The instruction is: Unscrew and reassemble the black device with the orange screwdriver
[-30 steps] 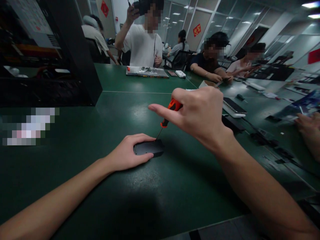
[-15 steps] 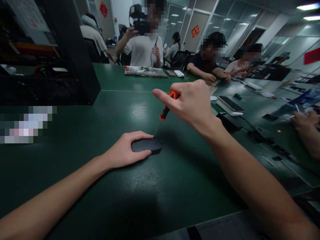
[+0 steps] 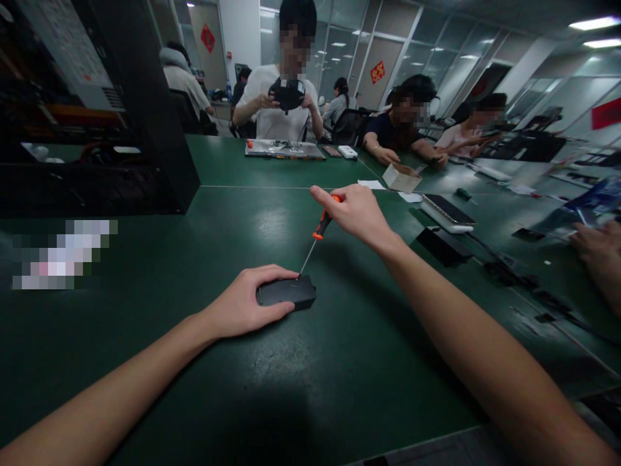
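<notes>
A small flat black box (image 3: 286, 292) lies on the green tabletop (image 3: 310, 375), straight in front of the person. The left hand (image 3: 247, 299) lies over the box's near-left part, thumb along the front edge and fingers curled over the top, pressing it flat; the grip looks meant to keep the box from sliding or turning under the tool. The right hand (image 3: 356, 210) is raised above and beyond the box and is closed around the orange-and-black handle of a screwdriver (image 3: 317, 234), with the forefinger stretched out along the top of the handle. The thin shaft slants down and toward the person, and its tip meets the box at the far right corner of the top face. The tilt leaves the tip in sight of the person, clear of the right hand, and the outstretched finger seems to steady the handle from above. Whether the tip sits in a screw cannot be told; the spot is too small and dark.

Further right on the tabletop lie a silver laptop (image 3: 446, 213) and a dark flat block (image 3: 444, 246), well apart from the box. A small cardboard box (image 3: 402, 177) stands behind them. Across the tabletop a person in a white shirt holds a dark headset (image 3: 287, 94), and at the right edge another person's hand (image 3: 599, 249) rests near some parts.
</notes>
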`<state>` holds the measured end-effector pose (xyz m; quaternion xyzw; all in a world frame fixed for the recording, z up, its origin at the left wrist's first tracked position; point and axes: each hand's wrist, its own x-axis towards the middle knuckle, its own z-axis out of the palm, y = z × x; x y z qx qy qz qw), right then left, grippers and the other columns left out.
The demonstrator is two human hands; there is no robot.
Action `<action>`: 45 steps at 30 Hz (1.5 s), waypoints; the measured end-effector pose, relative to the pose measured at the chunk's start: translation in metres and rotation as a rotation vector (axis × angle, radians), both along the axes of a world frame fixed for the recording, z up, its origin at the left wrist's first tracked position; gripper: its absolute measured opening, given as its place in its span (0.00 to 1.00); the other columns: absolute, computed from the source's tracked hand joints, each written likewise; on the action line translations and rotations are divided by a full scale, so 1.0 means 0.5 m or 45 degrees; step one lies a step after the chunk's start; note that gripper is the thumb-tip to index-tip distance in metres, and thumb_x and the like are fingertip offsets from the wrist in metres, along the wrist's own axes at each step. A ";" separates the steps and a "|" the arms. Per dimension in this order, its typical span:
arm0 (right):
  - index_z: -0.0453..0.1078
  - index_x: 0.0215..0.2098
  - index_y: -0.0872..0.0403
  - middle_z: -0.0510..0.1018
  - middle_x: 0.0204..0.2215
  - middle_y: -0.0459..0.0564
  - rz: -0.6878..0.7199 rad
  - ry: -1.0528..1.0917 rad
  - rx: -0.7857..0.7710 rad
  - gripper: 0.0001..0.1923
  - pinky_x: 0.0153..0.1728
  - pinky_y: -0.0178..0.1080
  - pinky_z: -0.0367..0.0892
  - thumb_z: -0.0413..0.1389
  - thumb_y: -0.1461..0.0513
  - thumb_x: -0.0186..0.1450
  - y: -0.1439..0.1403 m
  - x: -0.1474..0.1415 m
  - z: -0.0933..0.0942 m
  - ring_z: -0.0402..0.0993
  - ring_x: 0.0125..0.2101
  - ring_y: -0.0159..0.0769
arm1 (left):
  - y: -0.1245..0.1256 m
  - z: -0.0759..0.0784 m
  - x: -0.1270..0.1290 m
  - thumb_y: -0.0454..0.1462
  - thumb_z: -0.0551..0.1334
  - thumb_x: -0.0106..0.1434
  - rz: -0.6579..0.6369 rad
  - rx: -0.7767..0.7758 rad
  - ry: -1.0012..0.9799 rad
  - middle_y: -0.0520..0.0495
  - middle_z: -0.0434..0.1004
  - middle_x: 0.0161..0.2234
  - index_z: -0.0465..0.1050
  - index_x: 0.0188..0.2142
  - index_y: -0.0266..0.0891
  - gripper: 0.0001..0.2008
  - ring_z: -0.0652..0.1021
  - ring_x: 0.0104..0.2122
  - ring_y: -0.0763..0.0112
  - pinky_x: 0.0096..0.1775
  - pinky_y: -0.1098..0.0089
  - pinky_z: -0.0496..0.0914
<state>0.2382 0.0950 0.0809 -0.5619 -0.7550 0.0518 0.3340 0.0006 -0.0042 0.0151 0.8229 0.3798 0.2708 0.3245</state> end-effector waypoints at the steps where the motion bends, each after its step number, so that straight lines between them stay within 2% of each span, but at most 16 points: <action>1: 0.65 0.15 0.54 0.60 0.14 0.44 -0.013 0.010 -0.034 0.38 0.24 0.38 0.45 0.46 0.34 0.65 0.003 0.001 -0.003 0.53 0.18 0.29 | 0.000 0.001 0.000 0.41 0.67 0.63 0.001 -0.004 0.000 0.46 0.79 0.51 0.75 0.55 0.43 0.21 0.79 0.48 0.58 0.49 0.62 0.72; 8: 0.68 0.15 0.53 0.65 0.15 0.46 -0.086 0.014 -0.152 0.36 0.25 0.38 0.48 0.47 0.35 0.65 0.013 0.002 -0.013 0.57 0.19 0.31 | -0.001 0.000 -0.001 0.41 0.68 0.63 -0.012 0.008 -0.027 0.45 0.79 0.51 0.76 0.55 0.42 0.21 0.79 0.48 0.58 0.50 0.62 0.72; 16: 0.72 0.18 0.52 0.68 0.16 0.48 -0.105 -0.100 -0.083 0.36 0.26 0.38 0.49 0.45 0.36 0.67 0.001 -0.003 0.003 0.60 0.21 0.34 | -0.003 0.000 0.000 0.40 0.68 0.62 -0.028 0.031 -0.062 0.42 0.79 0.53 0.76 0.55 0.40 0.21 0.79 0.51 0.56 0.53 0.59 0.71; 23: 0.71 0.17 0.53 0.72 0.18 0.51 -0.120 -0.045 -0.328 0.36 0.28 0.38 0.54 0.46 0.36 0.65 0.028 -0.006 -0.029 0.66 0.23 0.36 | -0.002 0.001 -0.002 0.39 0.68 0.62 -0.030 -0.002 -0.054 0.42 0.79 0.53 0.76 0.55 0.40 0.22 0.79 0.51 0.56 0.54 0.59 0.71; 28: 0.72 0.18 0.53 0.72 0.18 0.50 -0.061 -0.024 -0.363 0.35 0.28 0.37 0.53 0.47 0.36 0.65 0.032 0.003 -0.035 0.64 0.23 0.35 | -0.003 0.001 -0.004 0.40 0.68 0.62 -0.034 -0.010 -0.066 0.42 0.79 0.54 0.76 0.56 0.39 0.22 0.79 0.51 0.57 0.54 0.58 0.71; 30: 0.71 0.18 0.53 0.70 0.17 0.48 -0.019 -0.071 -0.297 0.34 0.27 0.38 0.51 0.47 0.38 0.66 0.026 0.004 -0.025 0.61 0.22 0.34 | -0.004 0.002 -0.004 0.40 0.68 0.62 -0.039 -0.008 -0.063 0.42 0.79 0.54 0.76 0.56 0.39 0.22 0.78 0.52 0.57 0.55 0.58 0.71; 33: 0.67 0.17 0.53 0.67 0.16 0.46 0.071 -0.159 -0.057 0.33 0.27 0.38 0.49 0.47 0.40 0.69 0.007 0.002 0.001 0.58 0.21 0.32 | -0.005 0.001 -0.003 0.40 0.68 0.62 -0.048 0.005 -0.060 0.41 0.79 0.54 0.75 0.56 0.39 0.23 0.78 0.53 0.57 0.56 0.58 0.70; 36: 0.70 0.22 0.54 0.67 0.17 0.46 0.188 -0.288 0.185 0.30 0.27 0.37 0.48 0.48 0.42 0.70 -0.029 -0.003 0.037 0.57 0.20 0.31 | -0.005 -0.001 -0.003 0.40 0.68 0.62 -0.043 0.023 -0.065 0.41 0.79 0.54 0.76 0.56 0.39 0.22 0.79 0.52 0.56 0.56 0.58 0.70; 38: 0.72 0.28 0.54 0.70 0.18 0.46 0.277 -0.405 0.278 0.27 0.28 0.37 0.49 0.50 0.43 0.70 -0.061 -0.007 0.064 0.60 0.21 0.32 | -0.004 -0.003 -0.003 0.41 0.68 0.62 -0.045 0.035 -0.076 0.41 0.79 0.53 0.76 0.56 0.39 0.22 0.79 0.52 0.56 0.56 0.58 0.71; 41: 0.73 0.34 0.53 0.74 0.22 0.47 0.424 -0.561 0.302 0.19 0.29 0.36 0.51 0.54 0.47 0.69 -0.110 -0.019 0.099 0.65 0.23 0.34 | -0.004 -0.004 -0.004 0.41 0.68 0.63 -0.063 0.060 -0.094 0.41 0.79 0.54 0.75 0.56 0.38 0.22 0.79 0.52 0.57 0.56 0.59 0.71; 45: 0.71 0.40 0.53 0.78 0.32 0.49 0.658 -0.618 0.165 0.06 0.31 0.35 0.56 0.55 0.58 0.70 -0.158 -0.042 0.131 0.70 0.30 0.35 | -0.005 -0.006 -0.003 0.40 0.68 0.62 -0.054 0.080 -0.091 0.42 0.80 0.53 0.75 0.55 0.39 0.22 0.79 0.52 0.57 0.55 0.60 0.71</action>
